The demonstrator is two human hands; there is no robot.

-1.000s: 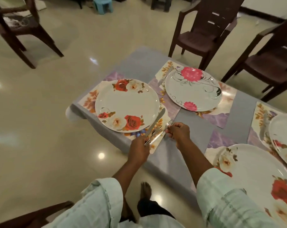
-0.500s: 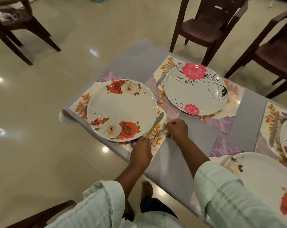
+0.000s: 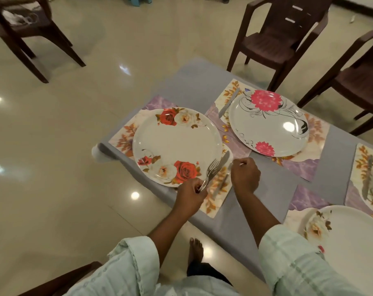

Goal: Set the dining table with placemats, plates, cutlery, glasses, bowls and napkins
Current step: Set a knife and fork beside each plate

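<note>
Steel forks (image 3: 211, 170) bunched in the left hand (image 3: 189, 196); right hand (image 3: 244, 175) pinches one knife (image 3: 220, 183); four plates (image 3: 177, 146).

Left hand (image 3: 189, 194) curled, pinching; right hand (image 3: 245, 175) curled, knuckles up.

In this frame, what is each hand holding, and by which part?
The left hand holds a bunch of forks by their handle ends, tines pointing up over the rose plate. Whether the right hand holds anything cannot be told.

The near plate (image 3: 177, 144) is white with red and cream roses; the far plate (image 3: 268, 122) bears pink blooms; the table (image 3: 194, 82) is grey.
</note>
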